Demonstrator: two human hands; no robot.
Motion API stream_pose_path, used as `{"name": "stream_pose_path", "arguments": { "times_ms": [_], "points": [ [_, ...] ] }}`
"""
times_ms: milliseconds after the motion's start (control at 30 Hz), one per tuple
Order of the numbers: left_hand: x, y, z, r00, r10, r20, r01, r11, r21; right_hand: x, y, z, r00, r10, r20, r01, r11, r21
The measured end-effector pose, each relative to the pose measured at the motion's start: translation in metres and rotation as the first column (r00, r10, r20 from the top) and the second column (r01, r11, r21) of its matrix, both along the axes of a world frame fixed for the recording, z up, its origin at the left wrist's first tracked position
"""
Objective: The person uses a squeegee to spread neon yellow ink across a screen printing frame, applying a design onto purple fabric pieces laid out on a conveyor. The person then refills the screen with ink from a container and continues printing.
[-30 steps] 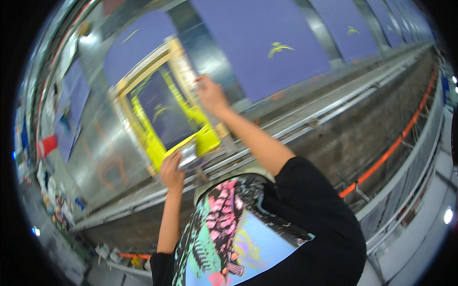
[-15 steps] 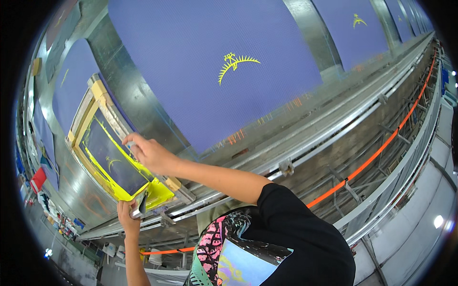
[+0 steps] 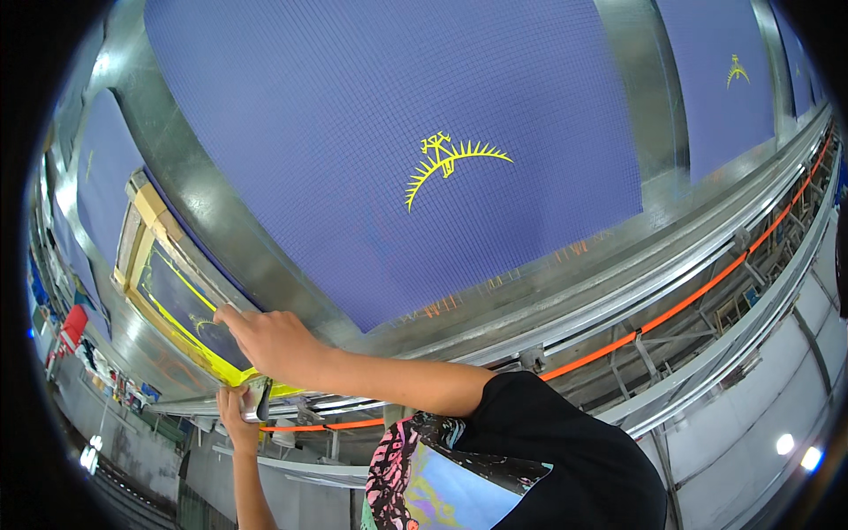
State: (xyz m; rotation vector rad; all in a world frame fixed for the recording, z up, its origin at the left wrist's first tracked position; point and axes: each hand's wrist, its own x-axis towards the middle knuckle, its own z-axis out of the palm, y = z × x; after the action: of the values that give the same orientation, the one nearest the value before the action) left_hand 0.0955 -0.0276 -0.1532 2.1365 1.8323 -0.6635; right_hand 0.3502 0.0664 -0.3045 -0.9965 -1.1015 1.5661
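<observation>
A wooden printing screen frame point(image 3: 155, 265) with dark mesh and yellow ink lies tilted on the long metal table at the left. My right hand point(image 3: 265, 340) reaches across and grips the frame's near yellow edge. Lower down, my left hand point(image 3: 234, 413) clutches a grey metal piece point(image 3: 259, 399) at the frame's bottom corner. Right of the frame a purple cloth panel point(image 3: 353, 194) is stretched flat, with a yellow arc-shaped print point(image 3: 455, 159) on it.
Another purple panel point(image 3: 720, 115) with a small yellow print point(image 3: 736, 71) lies at the far right, and one more point(image 3: 102, 177) lies left of the frame. Metal rails point(image 3: 618, 283) and an orange line point(image 3: 707, 287) run along the table's edge. Coloured items point(image 3: 71, 327) hang at the far left.
The view has swung along the table, so the frame now sits further left and the printed purple panel fills the middle. Both hands stay on the frame.
</observation>
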Motion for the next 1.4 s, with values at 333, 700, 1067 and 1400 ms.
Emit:
{"name": "stream_pose_path", "arguments": {
  "times_ms": [333, 700, 1067, 1400],
  "points": [
    [0.000, 0.004, 0.003, 0.998, 0.057, -0.017, -0.057, 0.998, -0.032, 0.008, 0.004, 0.006, 1.000, 0.010, 0.010, -0.010, 1.000, -0.019],
    [0.000, -0.002, 0.006, 0.996, 0.092, 0.013, -0.092, 0.996, -0.010, 0.002, -0.001, 0.009, 0.997, -0.074, 0.006, 0.074, 0.997, 0.036],
    [-0.004, 0.000, 0.011, 0.998, 0.047, 0.029, -0.046, 0.998, -0.046, -0.010, -0.010, 0.012, 0.992, -0.055, 0.117, 0.047, 0.996, 0.071],
    [-0.006, -0.001, 0.008, 0.999, 0.001, 0.049, -0.001, 1.000, -0.012, -0.012, -0.013, 0.015, 0.974, -0.010, 0.225, -0.014, 0.994, 0.108]
  ]
}}
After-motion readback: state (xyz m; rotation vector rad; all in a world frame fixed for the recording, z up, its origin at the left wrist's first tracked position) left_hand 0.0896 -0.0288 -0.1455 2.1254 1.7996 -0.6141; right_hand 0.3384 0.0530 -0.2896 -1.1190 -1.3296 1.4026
